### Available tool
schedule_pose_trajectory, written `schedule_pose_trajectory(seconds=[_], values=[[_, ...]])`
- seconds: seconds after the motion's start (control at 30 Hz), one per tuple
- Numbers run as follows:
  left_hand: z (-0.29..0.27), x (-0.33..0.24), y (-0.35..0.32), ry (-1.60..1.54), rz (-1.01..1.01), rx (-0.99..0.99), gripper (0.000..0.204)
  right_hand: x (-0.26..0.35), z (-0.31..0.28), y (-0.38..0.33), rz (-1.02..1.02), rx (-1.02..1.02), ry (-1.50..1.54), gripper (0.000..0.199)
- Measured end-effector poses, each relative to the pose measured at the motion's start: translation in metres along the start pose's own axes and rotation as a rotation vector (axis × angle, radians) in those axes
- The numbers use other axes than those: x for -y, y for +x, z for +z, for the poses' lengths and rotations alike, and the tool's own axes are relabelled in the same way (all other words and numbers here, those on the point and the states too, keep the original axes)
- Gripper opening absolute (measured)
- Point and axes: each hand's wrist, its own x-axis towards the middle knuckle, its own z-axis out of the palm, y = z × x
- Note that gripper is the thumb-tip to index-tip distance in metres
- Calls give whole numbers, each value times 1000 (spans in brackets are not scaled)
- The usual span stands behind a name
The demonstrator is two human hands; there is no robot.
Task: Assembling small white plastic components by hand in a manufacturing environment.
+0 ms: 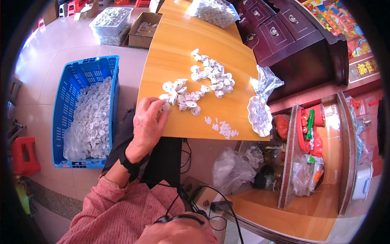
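My left hand is over the left edge of the wooden table, with a dark band on its wrist. Its thumb and fingers are closed around a small white plastic piece, partly hidden by the fingers. Just beyond the fingertips lies a loose heap of similar white pieces. A second heap of white pieces spreads farther up the table. Closer to the front edge is a scatter of tiny white bits. My right hand does not show.
On the floor at left stands a blue crate full of white pieces. A clear tub of pieces sits at the table's far end. A white scalloped dish and a plastic bag lie at right, beside a dark drawer cabinet.
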Motion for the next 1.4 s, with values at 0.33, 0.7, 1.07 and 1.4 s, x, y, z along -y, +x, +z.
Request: schedule_pose_trajectory(seconds=[0.33, 0.7, 1.07, 1.4], values=[[-4, 0, -8, -33, 38, -35, 14, 14, -128, -80, 20, -1100, -2055, 16], [-6, 4, -7, -69, 60, -48, 15, 27, -169, -103, 273, -964, -2485, 26], [-22, -4, -25, -571, -244, 42, 9, 20, -164, -115, 0, -1088, -2372, 21], [-27, -13, -61, -1366, -669, 480, 15, 11, -153, -112, 216, -943, -2560, 24]])
